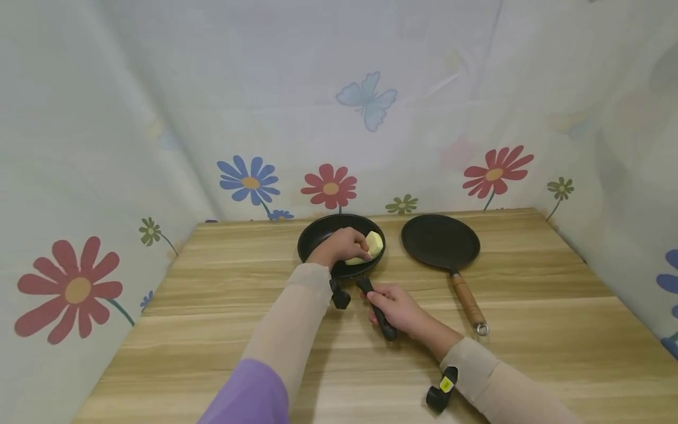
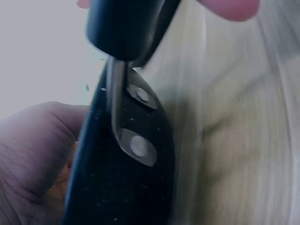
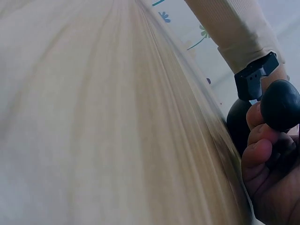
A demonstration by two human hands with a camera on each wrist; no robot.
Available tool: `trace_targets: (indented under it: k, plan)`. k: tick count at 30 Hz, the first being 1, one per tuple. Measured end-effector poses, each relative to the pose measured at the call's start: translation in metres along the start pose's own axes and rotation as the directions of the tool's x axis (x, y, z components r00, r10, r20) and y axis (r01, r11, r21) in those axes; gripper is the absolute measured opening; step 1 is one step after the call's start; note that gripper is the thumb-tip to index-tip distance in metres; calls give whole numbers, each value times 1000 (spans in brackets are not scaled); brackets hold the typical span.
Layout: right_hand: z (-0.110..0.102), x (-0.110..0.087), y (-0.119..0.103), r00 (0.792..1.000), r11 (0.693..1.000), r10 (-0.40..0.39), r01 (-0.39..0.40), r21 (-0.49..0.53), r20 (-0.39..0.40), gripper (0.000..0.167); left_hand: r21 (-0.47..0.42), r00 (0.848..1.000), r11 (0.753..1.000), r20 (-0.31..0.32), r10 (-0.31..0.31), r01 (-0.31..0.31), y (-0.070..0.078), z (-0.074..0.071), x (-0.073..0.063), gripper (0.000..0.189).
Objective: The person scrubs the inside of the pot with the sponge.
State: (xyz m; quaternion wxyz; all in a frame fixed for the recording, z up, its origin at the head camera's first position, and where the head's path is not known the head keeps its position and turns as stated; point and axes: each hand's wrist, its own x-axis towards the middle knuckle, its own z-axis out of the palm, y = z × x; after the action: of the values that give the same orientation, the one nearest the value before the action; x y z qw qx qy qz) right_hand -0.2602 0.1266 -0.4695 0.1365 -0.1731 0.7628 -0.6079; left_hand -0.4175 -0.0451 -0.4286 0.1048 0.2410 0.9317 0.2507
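Note:
A black frying pan [image 1: 313, 235] sits near the back edge of the table, its riveted handle bracket [image 2: 139, 146] close up in the left wrist view. Inside the pan, my left hand [image 1: 343, 244] holds a bunched, pale yellow cloth [image 1: 375, 242] against the right side of the bowl. The fingertips are partly hidden by the cloth. My right hand [image 1: 398, 307] grips the pan's black handle [image 1: 382, 318], fingers curled round it. In the right wrist view, the curled fingers [image 3: 257, 154] show beneath the rounded handle end [image 3: 281, 105].
To the right lies a flat black griddle pan [image 1: 441, 240] with a wooden handle [image 1: 467, 300] pointing toward the front. The wood-grain table [image 1: 222, 306] meets flower-printed cloth walls [image 1: 424, 141] at the back and sides. Each wrist carries a small black camera [image 1: 441, 393].

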Motion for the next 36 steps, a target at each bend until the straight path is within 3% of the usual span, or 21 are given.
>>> trace_targets:
  k: [10, 22, 29, 36]
  plan:
    - [0, -1, -2, 1000, 1000, 15, -15, -12, -7, 37, -162, 996, 987, 86, 29, -15, -5, -3, -2, 12]
    - [-1, -3, -2, 999, 999, 29, -29, 15, -18, 38, -164, 997, 986, 62, 52, -41, -3, 1, -8, 34]
    - [0, -1, 1, 1000, 999, 26, -26, 35, -16, 37, -164, 994, 986, 105, 35, -17, -3, -2, -13, 42]
    - [4, 0, 2, 999, 999, 37, -36, 31, -36, 37, -132, 986, 991, 163, 41, -19, -1, -7, -13, 37]
